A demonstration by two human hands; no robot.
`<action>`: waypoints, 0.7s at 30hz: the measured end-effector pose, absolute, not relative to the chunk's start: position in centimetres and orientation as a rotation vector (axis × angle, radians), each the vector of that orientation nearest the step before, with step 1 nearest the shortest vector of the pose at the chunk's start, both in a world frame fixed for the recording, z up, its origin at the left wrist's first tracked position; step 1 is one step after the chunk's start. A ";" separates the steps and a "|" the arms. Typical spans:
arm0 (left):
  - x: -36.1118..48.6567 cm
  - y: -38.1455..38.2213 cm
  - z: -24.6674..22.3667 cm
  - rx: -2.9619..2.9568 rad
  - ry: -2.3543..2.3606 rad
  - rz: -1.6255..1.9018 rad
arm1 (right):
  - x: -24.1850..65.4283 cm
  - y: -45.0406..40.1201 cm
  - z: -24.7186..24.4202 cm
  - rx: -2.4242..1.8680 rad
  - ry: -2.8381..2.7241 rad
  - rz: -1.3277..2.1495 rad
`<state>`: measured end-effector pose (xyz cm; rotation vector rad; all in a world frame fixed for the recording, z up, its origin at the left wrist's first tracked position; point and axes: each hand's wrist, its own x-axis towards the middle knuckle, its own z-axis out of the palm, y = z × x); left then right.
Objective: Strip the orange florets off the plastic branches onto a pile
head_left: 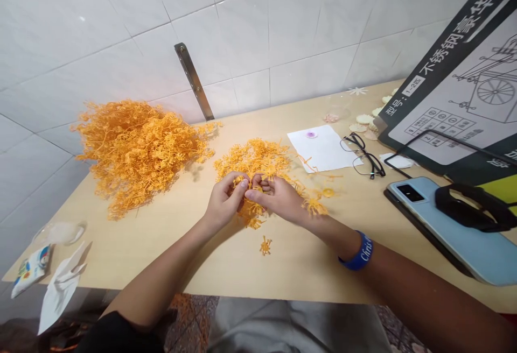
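My left hand and my right hand meet over a loose pile of orange dried flower sprigs in the middle of the table. Thumbs and fingertips of both are pinched together, almost touching, on a small orange flower sprig mostly hidden by the fingers. More sprigs lie beside my right wrist. One small loose sprig rests on the wood nearer to me. To the left spreads a big bushy bunch of the same orange flowers.
Right of the pile are white paper with a purple piece, eyeglasses, a light blue phone and a black wristband. A large printed box leans behind. At left lie a tissue packet and a crumpled tissue. Tiled wall at the back.
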<state>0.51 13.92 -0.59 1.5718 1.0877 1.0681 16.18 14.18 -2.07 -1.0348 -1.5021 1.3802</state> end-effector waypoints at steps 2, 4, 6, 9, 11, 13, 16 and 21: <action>0.5 13.9 -0.8 1.580 1.079 1.056 | 16.2 14.1 -2.2 -1.078 -1.644 1.284; 0.5 14.0 -1.0 1.588 1.069 1.070 | 16.3 14.1 -2.4 -1.087 -1.728 1.240; 0.5 14.1 -1.0 1.600 1.057 1.094 | 16.4 14.1 -2.6 -1.038 -1.768 1.247; 0.5 14.2 -1.1 1.629 1.069 1.131 | 16.5 14.0 -2.7 -1.005 -1.822 1.285; 0.6 14.2 -1.1 1.639 1.092 1.143 | 16.6 13.9 -2.7 -0.979 -1.857 1.316; 0.7 14.0 -1.1 1.655 1.112 1.153 | 16.6 13.8 -2.7 -0.938 -1.872 1.344; 0.7 13.8 -1.2 1.731 1.159 1.177 | 16.6 13.7 -2.7 -0.881 -1.875 1.384; 0.5 14.0 -1.5 1.817 1.217 1.135 | 16.5 13.8 -2.9 -0.832 -1.859 1.430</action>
